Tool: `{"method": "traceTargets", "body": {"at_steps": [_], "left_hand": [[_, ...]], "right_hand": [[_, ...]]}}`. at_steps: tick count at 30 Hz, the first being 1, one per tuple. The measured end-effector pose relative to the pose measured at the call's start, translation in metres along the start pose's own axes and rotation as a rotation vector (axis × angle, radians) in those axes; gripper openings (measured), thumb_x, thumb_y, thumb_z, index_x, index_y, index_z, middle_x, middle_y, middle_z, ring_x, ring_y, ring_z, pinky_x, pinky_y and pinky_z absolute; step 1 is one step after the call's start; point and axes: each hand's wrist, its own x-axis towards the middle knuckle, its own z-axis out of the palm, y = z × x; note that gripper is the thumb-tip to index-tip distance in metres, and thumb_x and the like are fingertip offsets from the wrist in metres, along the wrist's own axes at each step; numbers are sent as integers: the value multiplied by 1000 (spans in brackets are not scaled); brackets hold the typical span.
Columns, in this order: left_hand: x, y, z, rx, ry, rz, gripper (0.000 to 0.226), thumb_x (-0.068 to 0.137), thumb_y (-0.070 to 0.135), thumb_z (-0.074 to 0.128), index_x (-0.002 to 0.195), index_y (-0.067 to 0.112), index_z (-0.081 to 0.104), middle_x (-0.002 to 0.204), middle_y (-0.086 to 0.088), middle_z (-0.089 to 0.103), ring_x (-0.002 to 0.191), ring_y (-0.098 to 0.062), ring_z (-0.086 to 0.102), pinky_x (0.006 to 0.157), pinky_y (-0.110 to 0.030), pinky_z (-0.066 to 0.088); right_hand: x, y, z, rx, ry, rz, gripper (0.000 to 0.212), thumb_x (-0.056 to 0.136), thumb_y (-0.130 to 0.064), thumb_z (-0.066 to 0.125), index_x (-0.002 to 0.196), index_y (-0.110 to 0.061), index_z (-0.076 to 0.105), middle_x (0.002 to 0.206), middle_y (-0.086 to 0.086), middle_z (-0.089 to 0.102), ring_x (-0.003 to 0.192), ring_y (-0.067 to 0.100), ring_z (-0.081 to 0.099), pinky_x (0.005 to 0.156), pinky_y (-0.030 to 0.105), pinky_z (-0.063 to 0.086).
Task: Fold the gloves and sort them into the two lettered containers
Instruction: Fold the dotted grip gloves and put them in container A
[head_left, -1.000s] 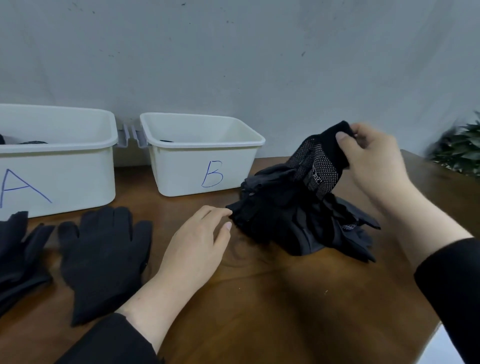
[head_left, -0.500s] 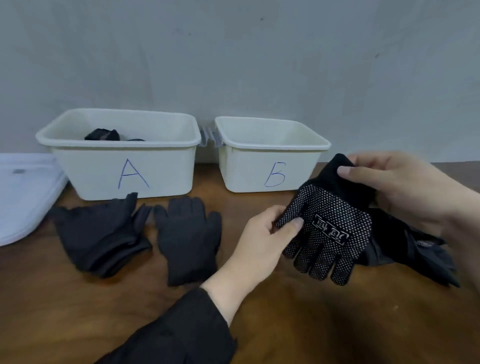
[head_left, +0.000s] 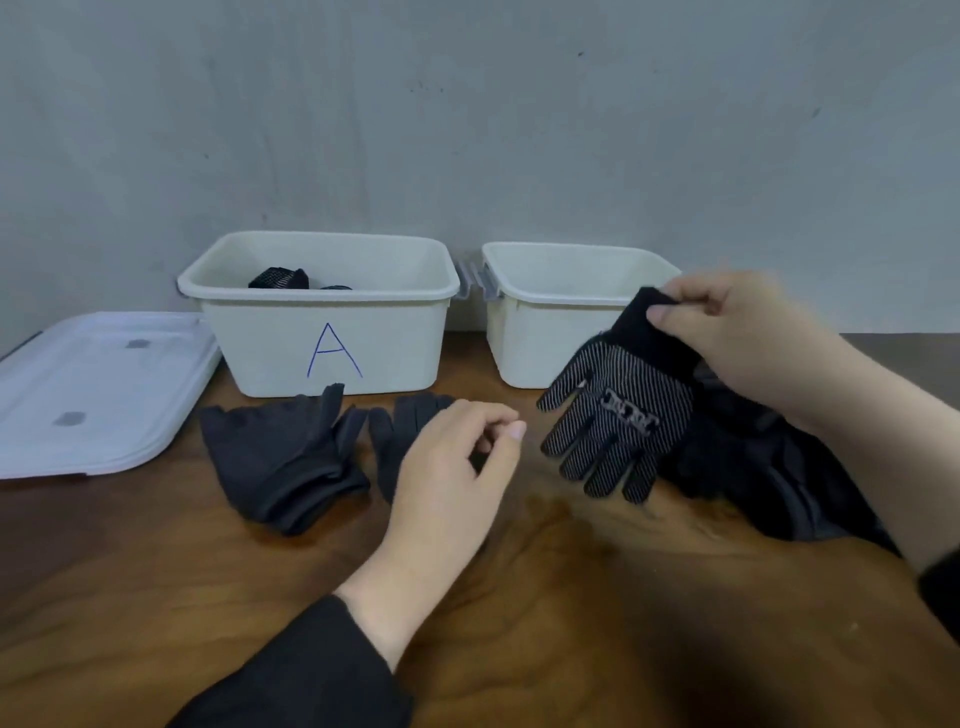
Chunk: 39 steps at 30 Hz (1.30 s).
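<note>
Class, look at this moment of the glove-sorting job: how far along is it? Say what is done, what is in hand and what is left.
Done: a few dark folded items already sit in container A. In hand: the right hand pinches the cuff of a dotted glove, lifted and unfolded; the left hand holds nothing. Left: the plain gloves in front of A and the pile under the right arm. The second container looks empty from here.

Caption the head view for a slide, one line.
Right hand holds a dotted grip glove by its cuff before the right bin; left hand hovers empty near plain gloves below bin A.
</note>
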Motion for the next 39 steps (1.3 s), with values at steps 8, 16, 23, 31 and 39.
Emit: {"method": "traceTargets", "body": {"at_steps": [8,16,23,31,39], "left_hand": [[-7,-39,-38,463,-448,43,27,93,55,51,97,33,66,91,18,55,90,-3,48,84,-22,44],[-6,-45,-45,443,-621,-7,25,89,57,59,106,40,66,105,25,51,105,-2,49,109,-30,35],[-3,-43,-48,412,-675,-32,13,89,51,64,97,41,62,104,26,51,104,0,45,96,-25,40],[-7,-38,-46,420,-623,-35,10,95,43,57,87,38,59,99,20,54,99,-2,48,93,-27,42],[6,5,-24,165,-20,-140,9,97,34,55,93,32,63,88,18,61,89,1,57,72,-10,42]], "right_hand": [[-48,31,47,-196,-33,-215,13,94,-27,69,105,-32,73,98,-27,66,95,-6,59,92,15,46],[-105,66,103,-273,-260,-133,40,99,-50,52,136,-39,59,142,-32,42,134,-10,34,109,10,23],[-109,67,110,-267,-289,-178,32,102,-41,53,133,-38,64,140,-32,46,132,-13,33,98,-6,15],[-107,64,115,-193,-253,-159,26,101,-41,53,121,-38,70,125,-31,55,123,-10,44,100,2,27],[-104,47,115,82,81,-206,31,100,-44,47,111,-31,72,108,-25,65,113,0,59,96,18,47]]}}
